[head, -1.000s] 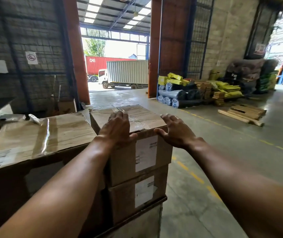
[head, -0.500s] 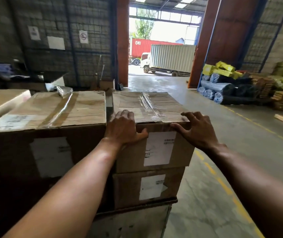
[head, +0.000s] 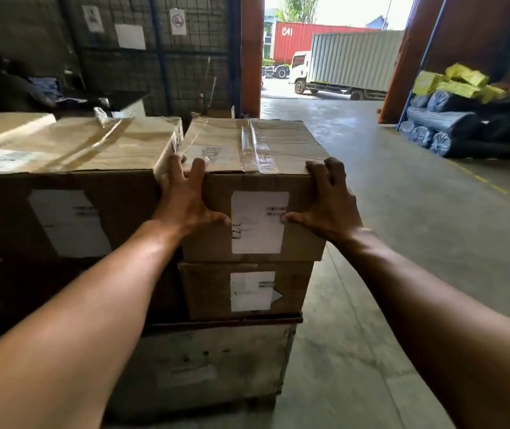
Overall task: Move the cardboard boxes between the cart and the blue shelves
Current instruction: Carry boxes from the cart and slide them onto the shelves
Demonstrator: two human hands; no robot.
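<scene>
— How far along are you?
— Barely begun, I'd say. My left hand [head: 185,201] and right hand [head: 329,205] clasp the upper front corners of the brown taped cardboard box with a white label [head: 257,184], thumbs on its face.
— Where is it?
— It's on a matching lower cardboard box [head: 244,291] on the grey cart [head: 210,360], beside a wide cardboard box [head: 62,187]. No blue shelves in view; all the carrying seems left.

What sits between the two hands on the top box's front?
A white label on the top box, between the left hand and right hand; the head view shows it.
</scene>
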